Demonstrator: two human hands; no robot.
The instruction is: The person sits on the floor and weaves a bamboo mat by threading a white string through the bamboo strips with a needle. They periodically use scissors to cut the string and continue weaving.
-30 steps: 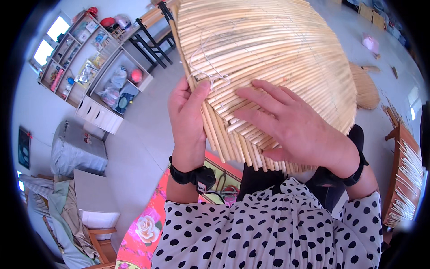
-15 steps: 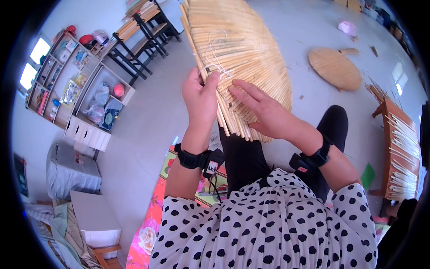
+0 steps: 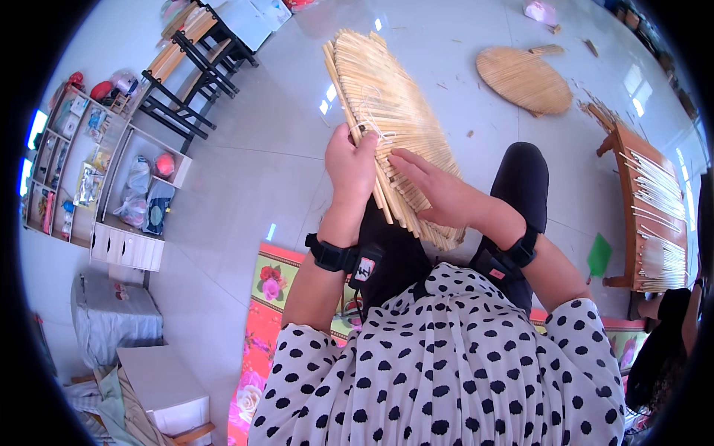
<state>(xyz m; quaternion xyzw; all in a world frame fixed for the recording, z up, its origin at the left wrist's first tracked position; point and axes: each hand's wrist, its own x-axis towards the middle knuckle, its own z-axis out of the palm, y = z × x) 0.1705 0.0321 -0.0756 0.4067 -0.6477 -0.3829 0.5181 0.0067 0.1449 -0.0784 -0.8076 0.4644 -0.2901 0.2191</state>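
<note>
A rounded mat of pale straw-coloured stalks (image 3: pixel 394 89) stands tilted above my lap, its straight bundled edge to the left. My left hand (image 3: pixel 351 162) is closed round that edge, the thumb on the facing side and the fingers behind it, out of sight. Just above the thumb, a loose white thread (image 3: pixel 367 111) trails over the stalks. Against the mat's lower part lies my right hand (image 3: pixel 446 192), with its fingers stretched out flat on the stalk ends. Some stalks stick out unevenly at the bottom edge.
On the floor ahead lies a round stalk mat (image 3: pixel 524 80) with a short handle. A brown wooden bench (image 3: pixel 628 171) on the right carries several pale stalks, near a green fan-shaped piece (image 3: pixel 599 255). Shelves (image 3: pixel 111 178) and dark-framed chairs (image 3: pixel 197 63) stand left. Another person (image 3: pixel 666 334) sits far right.
The mat has come down and tilted so that its face looks narrower. Both hands keep their places on it. My head view has shifted, with the room sliding left.
</note>
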